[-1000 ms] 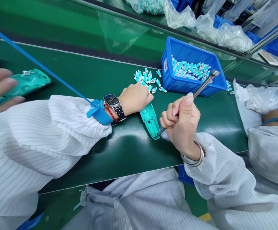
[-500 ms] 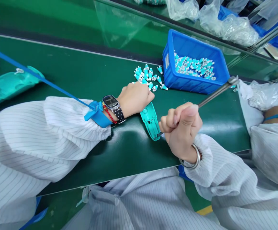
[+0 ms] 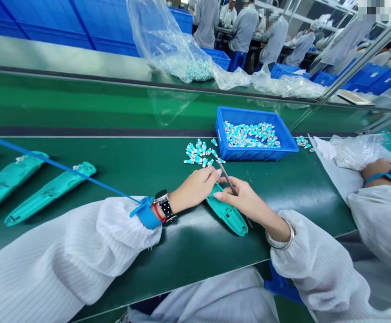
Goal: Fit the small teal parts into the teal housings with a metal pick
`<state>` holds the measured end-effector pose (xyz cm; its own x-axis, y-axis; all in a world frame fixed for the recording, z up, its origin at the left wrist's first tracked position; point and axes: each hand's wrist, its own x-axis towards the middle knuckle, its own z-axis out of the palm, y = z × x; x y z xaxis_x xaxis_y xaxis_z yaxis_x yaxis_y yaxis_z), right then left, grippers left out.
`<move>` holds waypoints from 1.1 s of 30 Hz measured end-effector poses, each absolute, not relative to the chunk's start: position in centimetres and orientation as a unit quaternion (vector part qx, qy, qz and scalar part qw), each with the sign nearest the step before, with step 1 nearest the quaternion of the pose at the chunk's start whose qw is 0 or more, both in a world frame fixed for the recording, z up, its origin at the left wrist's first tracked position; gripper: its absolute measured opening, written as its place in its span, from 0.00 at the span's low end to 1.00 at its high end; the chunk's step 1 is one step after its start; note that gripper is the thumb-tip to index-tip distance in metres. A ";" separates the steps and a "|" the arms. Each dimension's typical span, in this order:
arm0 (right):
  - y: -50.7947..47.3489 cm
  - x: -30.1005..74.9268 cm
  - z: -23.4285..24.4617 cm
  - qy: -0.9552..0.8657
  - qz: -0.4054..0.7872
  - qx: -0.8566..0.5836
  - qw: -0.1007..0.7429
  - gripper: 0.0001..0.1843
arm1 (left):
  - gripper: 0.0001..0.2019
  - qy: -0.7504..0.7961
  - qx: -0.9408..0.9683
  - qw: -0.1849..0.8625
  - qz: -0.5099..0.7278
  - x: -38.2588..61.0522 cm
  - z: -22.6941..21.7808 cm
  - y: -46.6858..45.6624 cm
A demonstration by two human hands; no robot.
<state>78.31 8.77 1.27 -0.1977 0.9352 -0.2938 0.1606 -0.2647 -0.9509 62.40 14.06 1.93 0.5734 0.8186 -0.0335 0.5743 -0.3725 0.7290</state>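
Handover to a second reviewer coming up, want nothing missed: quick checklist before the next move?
1. Slim grey metal rod tool in the right hand: ok.
2. Long teal plastic shell within both hands' reach: ok, left hand at its far end, right hand over its middle.
3. Left fingertips' exact hold on the shell: cannot tell, hidden.
4. Open blue plastic bin upright: ok, it holds small teal-and-white parts.
5. Loose teal-and-white parts all inside the bin: not ok, a cluster lies beside it.
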 end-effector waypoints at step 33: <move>8.1 81.2 1.9 -0.570 0.710 -0.375 0.173 0.13 | 0.15 0.327 0.564 0.755 0.072 59.2 2.0 12.5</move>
<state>81.19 8.11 1.86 -0.6593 0.6731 -0.3352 0.1818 -0.2899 -0.9397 59.17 12.55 2.01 0.7756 0.4780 -0.4122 0.2601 0.3530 0.8987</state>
